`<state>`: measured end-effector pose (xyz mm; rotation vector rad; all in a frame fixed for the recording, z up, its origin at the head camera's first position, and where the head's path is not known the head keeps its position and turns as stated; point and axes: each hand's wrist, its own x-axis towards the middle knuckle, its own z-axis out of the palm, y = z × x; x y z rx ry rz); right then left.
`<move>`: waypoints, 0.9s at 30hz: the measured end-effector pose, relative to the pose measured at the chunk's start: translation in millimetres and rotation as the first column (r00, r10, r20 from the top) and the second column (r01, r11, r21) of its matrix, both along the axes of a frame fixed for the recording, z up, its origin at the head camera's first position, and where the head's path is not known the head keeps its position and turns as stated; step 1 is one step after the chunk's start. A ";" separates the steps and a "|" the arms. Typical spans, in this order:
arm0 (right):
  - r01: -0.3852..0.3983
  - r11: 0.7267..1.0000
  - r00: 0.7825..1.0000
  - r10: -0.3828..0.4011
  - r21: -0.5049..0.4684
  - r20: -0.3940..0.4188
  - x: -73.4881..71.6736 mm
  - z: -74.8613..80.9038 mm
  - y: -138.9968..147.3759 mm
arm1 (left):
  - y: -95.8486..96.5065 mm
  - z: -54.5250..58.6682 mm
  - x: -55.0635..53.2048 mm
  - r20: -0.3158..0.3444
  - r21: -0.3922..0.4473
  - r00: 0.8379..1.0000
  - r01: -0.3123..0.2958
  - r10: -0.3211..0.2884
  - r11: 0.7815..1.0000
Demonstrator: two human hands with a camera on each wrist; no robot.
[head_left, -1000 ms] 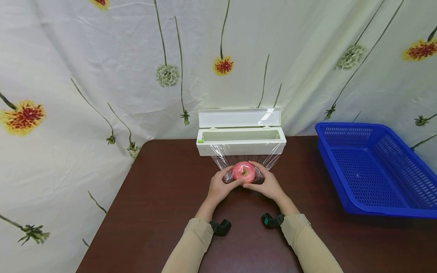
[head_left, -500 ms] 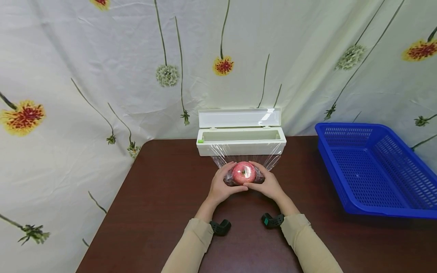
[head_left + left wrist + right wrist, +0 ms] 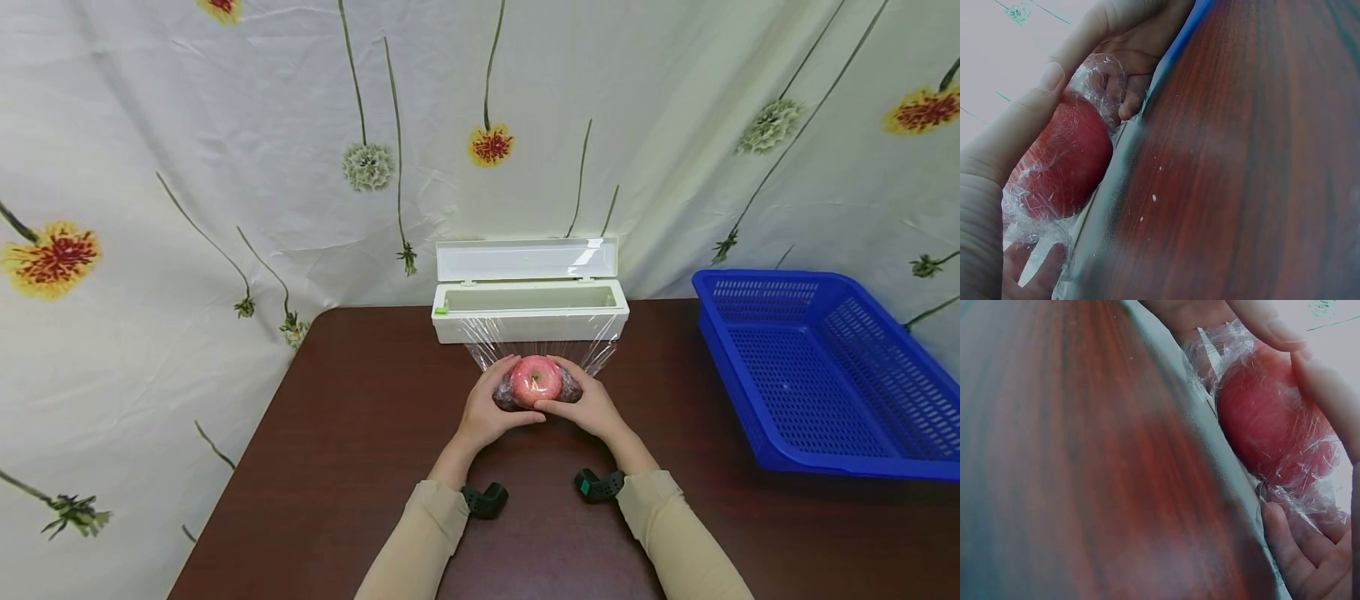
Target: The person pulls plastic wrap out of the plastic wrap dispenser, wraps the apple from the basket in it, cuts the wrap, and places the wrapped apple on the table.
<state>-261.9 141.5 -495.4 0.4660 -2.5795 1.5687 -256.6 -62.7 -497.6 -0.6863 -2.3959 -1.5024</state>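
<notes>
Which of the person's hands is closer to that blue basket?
The right. The right hand is at the apple's basket side, left of the basket and apart from it; the left hand is on the apple's other side, farther away.

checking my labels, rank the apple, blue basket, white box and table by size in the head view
1. Table, though cut off by the frame
2. Blue basket
3. White box
4. Apple

White curtain (image 3: 300,100) behind table (image 3: 360,400), soft folds toward right, faint creases. Print of yellow-red flowers (image 3: 491,145), pale round blooms (image 3: 367,167), thin green stems (image 3: 17,222). Tabletop dark reddish-brown, wood-grained, far left corner rounded. Light fairly even, faint sheen near front.
</notes>
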 end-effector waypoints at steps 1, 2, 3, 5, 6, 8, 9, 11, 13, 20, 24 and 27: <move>0.000 1.000 1.000 0.000 0.000 0.002 0.2 0.3 -0.1 | 0.0 -0.1 0.0 0.002 0.000 1.000 0.002 -0.002 1.000; -0.001 1.000 1.000 0.001 -0.001 0.004 0.5 0.6 -0.2 | 0.0 -0.1 0.0 0.002 0.001 1.000 0.004 -0.004 1.000; -0.001 1.000 1.000 0.001 -0.002 0.006 0.5 0.6 -0.3 | 0.0 -0.1 0.1 0.006 0.001 1.000 0.006 -0.006 1.000; 0.000 1.000 1.000 0.000 -0.006 0.009 0.5 0.3 -0.1 | 0.0 0.0 0.2 0.013 0.002 1.000 0.010 -0.010 1.000; 0.000 1.000 1.000 0.000 -0.010 0.010 0.4 0.2 0.0 | 0.0 0.4 0.5 0.019 0.003 1.000 0.012 -0.012 1.000; 0.002 1.000 1.000 -0.001 -0.016 0.011 0.3 0.2 0.1 | 0.1 0.8 0.9 0.027 0.005 0.999 0.016 -0.016 1.000; 0.003 1.000 1.000 -0.003 -0.017 0.010 0.3 0.1 0.1 | 0.0 1.0 1.1 0.032 0.008 0.999 0.021 -0.022 1.000; 0.007 1.000 1.000 -0.006 -0.015 0.013 0.5 0.4 0.1 | 0.0 1.4 1.6 0.036 0.015 0.999 0.032 -0.032 0.999; 0.012 1.000 1.000 -0.012 -0.010 0.017 0.7 0.6 -0.1 | -0.1 1.5 1.9 0.043 0.021 0.998 0.042 -0.043 0.999; 0.019 1.000 1.000 -0.019 0.012 0.006 1.6 0.9 -0.1 | -0.3 0.0 2.1 0.058 0.030 0.996 0.064 -0.065 0.998; 0.020 1.000 1.000 -0.020 0.010 0.003 1.1 0.7 0.1 | -0.3 -0.5 1.9 0.062 0.033 0.995 0.072 -0.074 0.997; 0.021 1.000 1.000 -0.021 0.012 0.001 0.9 0.5 0.2 | -0.5 -0.8 1.8 0.063 0.024 0.995 0.075 -0.077 0.997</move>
